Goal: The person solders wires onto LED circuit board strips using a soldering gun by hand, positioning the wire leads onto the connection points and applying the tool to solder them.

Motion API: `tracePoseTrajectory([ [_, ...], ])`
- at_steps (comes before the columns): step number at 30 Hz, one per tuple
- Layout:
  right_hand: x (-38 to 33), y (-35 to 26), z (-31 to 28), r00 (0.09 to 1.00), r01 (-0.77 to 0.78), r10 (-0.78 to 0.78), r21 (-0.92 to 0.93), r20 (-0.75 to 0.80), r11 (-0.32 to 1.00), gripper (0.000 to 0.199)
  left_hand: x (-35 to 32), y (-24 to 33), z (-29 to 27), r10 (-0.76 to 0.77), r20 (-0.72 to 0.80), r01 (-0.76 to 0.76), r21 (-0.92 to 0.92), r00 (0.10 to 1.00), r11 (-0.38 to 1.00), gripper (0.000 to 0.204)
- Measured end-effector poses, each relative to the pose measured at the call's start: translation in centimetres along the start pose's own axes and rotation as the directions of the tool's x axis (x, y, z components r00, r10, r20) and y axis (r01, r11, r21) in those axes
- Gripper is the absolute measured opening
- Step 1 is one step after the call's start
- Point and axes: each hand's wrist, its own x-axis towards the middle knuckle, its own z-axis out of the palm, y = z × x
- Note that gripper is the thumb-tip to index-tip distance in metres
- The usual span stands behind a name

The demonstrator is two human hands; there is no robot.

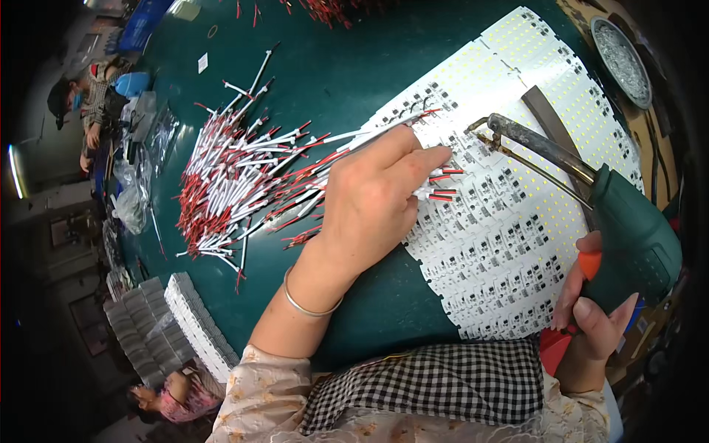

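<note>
My left hand [369, 196] is closed round a bunch of short white-sleeved wires [443, 196], whose red and black ends stick out past the fingers. It sits over the left edge of a sheet of white circuit boards [484, 247] with rows of small black parts and yellow dots. My right hand [591, 321], at the right, grips a green soldering gun [635, 229] by its handle, finger at the orange trigger [589, 263]. The gun's tip hovers over the boards, a little right of my left fingertips. A large heap of the same wires [221, 177] lies left of my hand.
A dark flat bar [557, 133] lies across the boards behind the gun. At the far right stands a round metal dish [622, 63]. More red wires [325, 9] lie at the table's far edge. Stacked boards [196, 325] stand lower left; two other people are at left.
</note>
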Motion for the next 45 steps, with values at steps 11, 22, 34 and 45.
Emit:
tracePoseTrajectory([
  [11,-1.4,-0.3,-0.7,1.000,-0.013,0.013,-0.001,-0.009,1.000,0.064,0.2,-0.3,0.2,0.066,0.023,-0.066,0.008,0.998,0.998,0.046],
  [22,-2.4,0.4,-0.7,0.987,-0.160,0.160,-0.027,0.000,0.987,0.053,0.1,-1.1,0.9,0.133,-0.013,-0.134,-0.058,0.991,0.989,0.043],
  [34,-3.8,2.7,-2.9,0.988,0.012,0.074,-0.541,0.136,0.841,0.045,0.0,-0.8,1.0,0.158,-0.027,-0.159,-0.012,0.987,0.987,0.043],
  [45,-1.4,-0.4,-0.7,0.997,0.030,-0.035,-0.065,-0.067,0.997,0.065,0.1,-0.4,0.8,0.184,-0.031,-0.183,0.022,0.982,0.983,0.037],
])
